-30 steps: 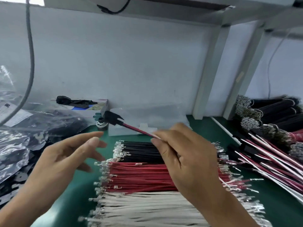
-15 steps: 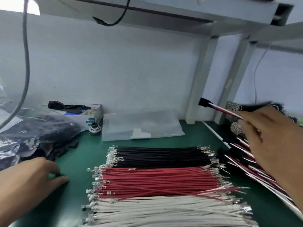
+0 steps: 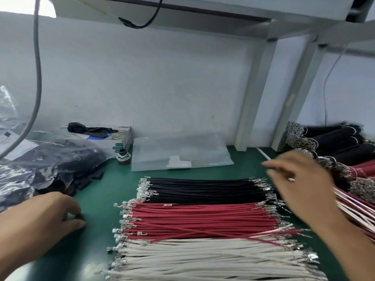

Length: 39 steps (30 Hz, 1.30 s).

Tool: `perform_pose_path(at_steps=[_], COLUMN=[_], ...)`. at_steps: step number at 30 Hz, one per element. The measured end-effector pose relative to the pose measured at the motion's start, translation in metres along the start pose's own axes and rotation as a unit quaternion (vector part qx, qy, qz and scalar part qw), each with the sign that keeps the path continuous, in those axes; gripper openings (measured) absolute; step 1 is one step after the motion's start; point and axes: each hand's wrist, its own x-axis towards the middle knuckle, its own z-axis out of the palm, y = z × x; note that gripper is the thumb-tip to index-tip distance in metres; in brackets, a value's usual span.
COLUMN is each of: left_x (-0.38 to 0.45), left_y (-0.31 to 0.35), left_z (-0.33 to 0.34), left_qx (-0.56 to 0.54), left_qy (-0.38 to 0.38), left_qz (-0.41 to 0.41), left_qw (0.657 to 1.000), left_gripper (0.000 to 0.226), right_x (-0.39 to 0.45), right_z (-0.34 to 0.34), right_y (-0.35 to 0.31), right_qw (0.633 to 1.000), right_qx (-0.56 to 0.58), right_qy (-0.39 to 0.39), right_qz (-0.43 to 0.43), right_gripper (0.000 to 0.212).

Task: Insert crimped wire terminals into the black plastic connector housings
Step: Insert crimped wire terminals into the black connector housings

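Three rows of crimped wires lie on the green mat: black wires (image 3: 203, 187), red wires (image 3: 203, 218) and white wires (image 3: 203, 258). Loose black connector housings (image 3: 81, 179) spill from a plastic bag (image 3: 30, 171) at the left. My left hand (image 3: 38, 222) rests on the mat by that pile, and its fingertips pinch one small black housing (image 3: 78, 216). My right hand (image 3: 300, 185), blurred, hovers over the right ends of the black and red wires with fingers spread and nothing in it. Beside it on the right lies a pile of finished wire assemblies (image 3: 357, 207).
A clear flat bag (image 3: 180, 155), a white box (image 3: 113, 140) and a small black roll (image 3: 123, 157) sit at the back. Bundled black wires (image 3: 334, 138) are stacked at the back right. A grey cable (image 3: 37, 78) hangs at the left. Shelf posts (image 3: 255, 88) stand behind.
My right hand carried the housing with its red wire to the right and let it go; the hand is now empty. My left hand dropped to the housing pile and took one housing.
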Motion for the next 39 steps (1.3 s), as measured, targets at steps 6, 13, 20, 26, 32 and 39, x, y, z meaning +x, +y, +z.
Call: perform_pose_path(at_steps=[6, 13, 20, 26, 32, 39], left_x=[-0.023, -0.042, -0.049, -0.053, -0.047, -0.059], left_y=[0.076, 0.133, 0.148, 0.158, 0.149, 0.172], left_z=[-0.025, -0.035, -0.032, -0.033, -0.036, -0.045], left_qx=[-0.001, -0.009, -0.096, -0.161, -0.145, -0.495], left_qy=[0.042, 0.109, 0.115, 0.176, 0.295, 0.177], left_qz=[0.075, 0.127, 0.106, 0.115, 0.073, 0.042], left_qw=[0.996, 0.986, 0.983, 0.964, 0.942, 0.850], left_gripper=[0.045, 0.025, 0.040, 0.030, 0.029, 0.035], right_x=[0.014, 0.020, 0.024, 0.048, 0.071, 0.023], right_z=[0.068, 0.103, 0.106, 0.098, 0.078, 0.031], right_y=[-0.107, -0.119, -0.119, -0.118, -0.125, -0.144], right_qw=[0.952, 0.943, 0.947, 0.957, 0.969, 0.964], right_qx=[0.150, 0.098, 0.105, 0.122, 0.200, 0.104], right_qy=[-0.258, -0.313, -0.300, -0.261, -0.142, 0.016], right_qz=[-0.070, -0.053, -0.044, -0.022, -0.038, -0.246], right_gripper=[0.009, 0.008, 0.010, 0.010, 0.014, 0.003])
